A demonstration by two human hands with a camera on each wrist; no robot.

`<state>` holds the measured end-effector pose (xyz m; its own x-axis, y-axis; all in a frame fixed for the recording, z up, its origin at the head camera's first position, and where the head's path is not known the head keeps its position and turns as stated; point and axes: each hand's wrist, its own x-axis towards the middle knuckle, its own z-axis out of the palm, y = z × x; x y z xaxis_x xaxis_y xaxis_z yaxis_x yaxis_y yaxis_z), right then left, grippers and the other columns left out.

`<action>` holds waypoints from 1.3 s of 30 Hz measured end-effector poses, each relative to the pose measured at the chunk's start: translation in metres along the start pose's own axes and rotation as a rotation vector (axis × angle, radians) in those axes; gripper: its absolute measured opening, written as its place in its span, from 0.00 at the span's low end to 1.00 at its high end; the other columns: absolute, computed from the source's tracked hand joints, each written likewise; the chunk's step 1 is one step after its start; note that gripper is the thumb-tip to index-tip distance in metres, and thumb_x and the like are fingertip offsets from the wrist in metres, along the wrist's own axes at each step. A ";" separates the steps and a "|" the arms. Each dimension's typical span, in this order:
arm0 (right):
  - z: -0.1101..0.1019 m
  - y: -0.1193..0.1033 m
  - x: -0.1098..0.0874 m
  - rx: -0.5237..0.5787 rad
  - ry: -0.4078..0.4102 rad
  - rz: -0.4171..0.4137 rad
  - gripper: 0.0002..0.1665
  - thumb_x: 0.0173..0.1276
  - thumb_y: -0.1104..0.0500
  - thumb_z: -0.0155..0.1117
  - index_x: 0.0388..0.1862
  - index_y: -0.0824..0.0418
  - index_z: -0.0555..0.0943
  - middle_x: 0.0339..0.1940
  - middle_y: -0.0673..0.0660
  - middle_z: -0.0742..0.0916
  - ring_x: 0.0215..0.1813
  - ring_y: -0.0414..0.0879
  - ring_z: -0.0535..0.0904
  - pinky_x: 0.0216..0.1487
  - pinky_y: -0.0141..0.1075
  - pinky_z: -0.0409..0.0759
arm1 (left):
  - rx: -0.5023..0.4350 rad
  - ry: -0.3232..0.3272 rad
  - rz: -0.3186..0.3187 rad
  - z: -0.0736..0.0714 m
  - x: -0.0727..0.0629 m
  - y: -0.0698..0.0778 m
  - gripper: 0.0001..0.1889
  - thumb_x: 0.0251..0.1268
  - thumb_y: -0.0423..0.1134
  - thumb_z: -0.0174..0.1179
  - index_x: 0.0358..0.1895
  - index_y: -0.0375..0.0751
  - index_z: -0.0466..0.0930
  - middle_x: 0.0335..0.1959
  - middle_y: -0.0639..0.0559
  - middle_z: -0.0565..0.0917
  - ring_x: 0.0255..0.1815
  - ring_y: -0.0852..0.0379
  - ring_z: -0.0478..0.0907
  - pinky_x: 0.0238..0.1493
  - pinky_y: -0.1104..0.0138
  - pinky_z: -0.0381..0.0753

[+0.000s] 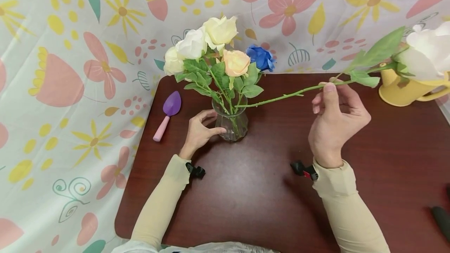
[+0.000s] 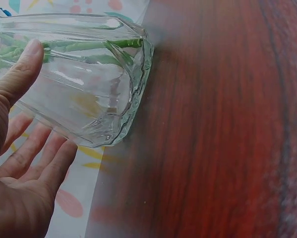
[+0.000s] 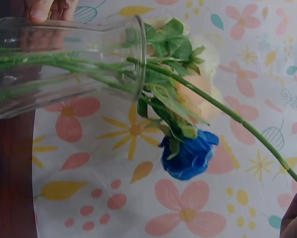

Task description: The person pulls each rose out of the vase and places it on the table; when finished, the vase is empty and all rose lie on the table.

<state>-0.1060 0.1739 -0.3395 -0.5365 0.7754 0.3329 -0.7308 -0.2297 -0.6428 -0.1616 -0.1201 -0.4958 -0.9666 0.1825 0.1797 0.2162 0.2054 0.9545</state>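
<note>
A clear glass vase (image 1: 230,130) stands on the table, holding several artificial roses: white and cream ones, a peach rose (image 1: 236,63) and a blue rose (image 1: 261,57). My left hand (image 1: 199,131) holds the vase from the left, thumb on the near side and fingers around the back; the left wrist view shows stem ends inside the glass (image 2: 96,106). Between thumb and fingers, my right hand (image 1: 335,122) pinches the green stem (image 3: 212,99) of another white rose (image 1: 427,52). This rose lies nearly level, bloom to the right, its cut end right at the vase's rim.
Left of the vase lies a small trowel (image 1: 172,104) with a purple blade and pink handle. A yellow watering can (image 1: 397,89) stands at the back right, partly behind the rose. A dark handle (image 1: 441,221) shows at the right edge. Flower-patterned cloth (image 1: 105,124) hangs behind and left.
</note>
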 end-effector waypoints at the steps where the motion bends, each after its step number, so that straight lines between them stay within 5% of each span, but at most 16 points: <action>1: -0.001 -0.001 0.002 0.008 0.013 0.000 0.05 0.63 0.79 0.71 0.35 0.85 0.84 0.22 0.61 0.90 0.15 0.45 0.73 0.16 0.27 0.66 | 0.001 0.000 -0.001 0.000 0.000 0.000 0.34 0.48 0.24 0.86 0.63 0.28 0.85 0.59 0.30 0.88 0.64 0.34 0.87 0.70 0.49 0.90; 8: -0.016 -0.006 0.014 0.082 0.105 0.017 0.08 0.60 0.80 0.74 0.35 0.85 0.82 0.23 0.65 0.89 0.13 0.46 0.71 0.14 0.26 0.62 | -0.001 0.000 -0.007 0.000 0.000 0.002 0.34 0.49 0.23 0.85 0.63 0.26 0.84 0.59 0.28 0.87 0.64 0.32 0.87 0.70 0.48 0.90; 19: -0.051 -0.008 0.037 0.050 0.151 0.034 0.07 0.61 0.79 0.74 0.33 0.85 0.82 0.22 0.66 0.87 0.14 0.48 0.70 0.15 0.26 0.64 | -0.017 0.001 -0.015 0.000 -0.001 0.000 0.34 0.47 0.24 0.86 0.63 0.30 0.86 0.59 0.30 0.88 0.64 0.34 0.86 0.70 0.50 0.91; 32: -0.092 -0.005 0.061 -0.129 0.177 0.079 0.06 0.63 0.79 0.72 0.33 0.86 0.84 0.20 0.63 0.86 0.14 0.47 0.74 0.15 0.28 0.72 | -0.017 0.009 -0.002 0.002 0.000 0.003 0.33 0.47 0.23 0.85 0.62 0.29 0.86 0.58 0.29 0.88 0.63 0.33 0.87 0.70 0.49 0.90; 39: -0.125 0.002 0.084 -0.231 0.110 0.137 0.06 0.64 0.77 0.73 0.32 0.84 0.85 0.19 0.61 0.87 0.13 0.45 0.76 0.15 0.26 0.75 | -0.023 0.009 0.003 0.001 0.000 0.004 0.34 0.46 0.23 0.85 0.62 0.27 0.85 0.58 0.29 0.88 0.63 0.33 0.87 0.69 0.50 0.91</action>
<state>-0.0998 0.3121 -0.3993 -0.5653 0.8085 0.1637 -0.5326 -0.2062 -0.8208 -0.1603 -0.1182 -0.4922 -0.9671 0.1744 0.1850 0.2164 0.1827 0.9590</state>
